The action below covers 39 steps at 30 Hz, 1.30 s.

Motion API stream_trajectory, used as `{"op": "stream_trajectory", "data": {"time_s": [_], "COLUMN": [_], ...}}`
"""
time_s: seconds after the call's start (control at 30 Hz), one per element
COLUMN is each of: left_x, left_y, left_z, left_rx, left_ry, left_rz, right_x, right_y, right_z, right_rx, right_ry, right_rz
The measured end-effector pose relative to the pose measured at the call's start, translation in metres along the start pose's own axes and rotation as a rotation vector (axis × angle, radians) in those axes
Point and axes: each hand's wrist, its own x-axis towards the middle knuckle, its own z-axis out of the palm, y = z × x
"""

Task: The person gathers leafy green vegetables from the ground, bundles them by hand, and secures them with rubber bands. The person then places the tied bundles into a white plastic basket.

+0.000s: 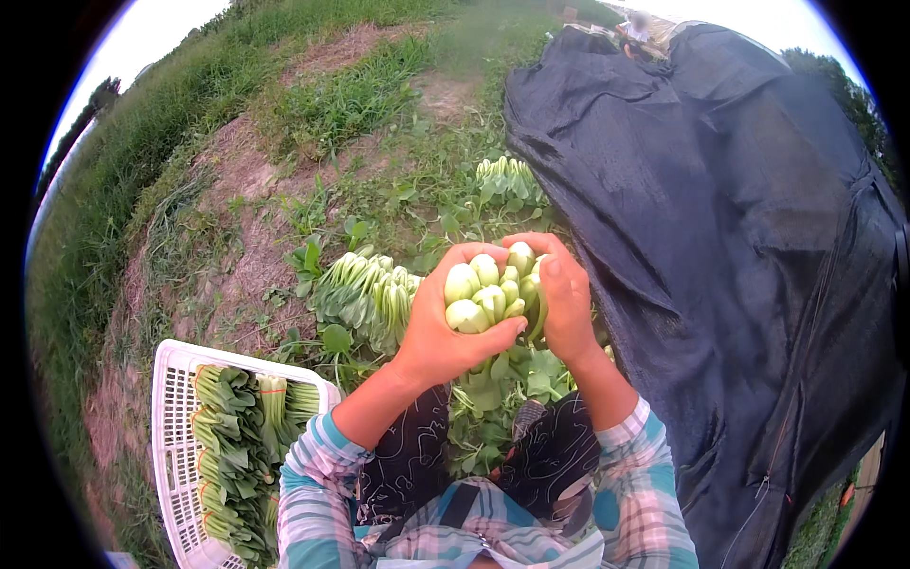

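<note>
Several leafy green stalks, like bok choy or choy sum, make up a bunch (490, 299) held up before me, pale cut ends facing the camera. My left hand (441, 320) wraps its left side, with the thumb across the lower front. Around the right part of the stalks curls my right hand (565, 295), its thumb near their ends. The leaves hang below and are partly hidden by my hands. Just left of my hands, a row of loose greens (370, 291) lies on the ground, stems upward in the view.
A white plastic crate (165, 427) at lower left holds bunches of greens (234, 455) tied with orange bands. Black shade cloth (711, 213) covers the right side. Another pile of greens (506, 178) lies farther ahead. A person (635, 32) is in the distance beyond the cloth.
</note>
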Motion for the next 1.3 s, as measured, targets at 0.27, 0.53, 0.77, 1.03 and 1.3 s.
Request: {"op": "stream_trajectory", "data": {"time_s": [0.27, 0.53, 0.77, 1.03, 1.3], "left_x": [-0.039, -0.067, -0.075, -0.076, -0.152], "left_y": [0.016, 0.036, 0.059, 0.142, 0.108], "left_z": [0.019, 0.031, 0.002, -0.055, -0.115], "left_rx": [0.366, -0.038, 0.049, 0.522, 0.362], "left_ry": [0.03, -0.078, -0.123, -0.238, -0.038], "left_rz": [0.197, 0.121, 0.178, 0.081, -0.343], "right_x": [-0.046, -0.075, -0.095, -0.095, -0.148], "right_y": [-0.04, -0.055, -0.055, -0.034, 0.008], "right_z": [0.013, 0.031, 0.058, 0.153, 0.211], "right_rx": [-0.314, -0.293, -0.351, 0.114, 0.123], "right_ry": [0.059, 0.059, -0.092, -0.051, -0.18], "right_rz": [-0.276, -0.43, -0.354, -0.319, 0.061]}}
